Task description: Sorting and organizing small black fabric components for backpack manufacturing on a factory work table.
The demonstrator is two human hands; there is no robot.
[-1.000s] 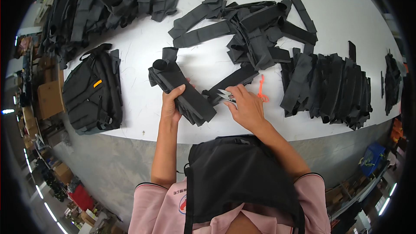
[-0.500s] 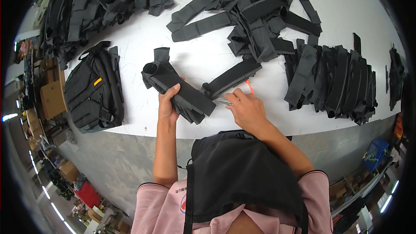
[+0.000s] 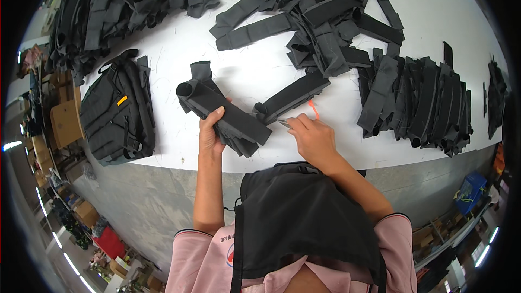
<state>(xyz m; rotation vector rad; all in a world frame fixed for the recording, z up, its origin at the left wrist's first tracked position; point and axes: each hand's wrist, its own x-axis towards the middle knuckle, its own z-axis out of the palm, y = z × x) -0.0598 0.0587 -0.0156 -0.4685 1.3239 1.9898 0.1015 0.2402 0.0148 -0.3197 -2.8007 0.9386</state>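
Observation:
My left hand [image 3: 210, 131] is closed round a bundle of black fabric strips [image 3: 230, 115], thumb on top, fingers mostly hidden beneath. From the bundle's right side, another black strip [image 3: 296, 96] runs off to the upper right and reaches the large heap. My right hand [image 3: 315, 140] grips small metal thread snips [image 3: 283, 123]; their blades point left, close to the near end of that strip, and the handle is hidden in my fingers. An orange cord [image 3: 313, 109] sticks up beside this hand.
On the white table [image 3: 184, 149], a black backpack [image 3: 120, 111] with an orange tag lies at left. A tangled heap of black strips [image 3: 325, 27] is at the back, a row of stacked strips [image 3: 415, 100] at right, and more piles [image 3: 119, 11] at far left.
My right hand and the snips have shifted slightly right and down, away from the strip's end. My left hand keeps its hold on the bundle, nearly still.

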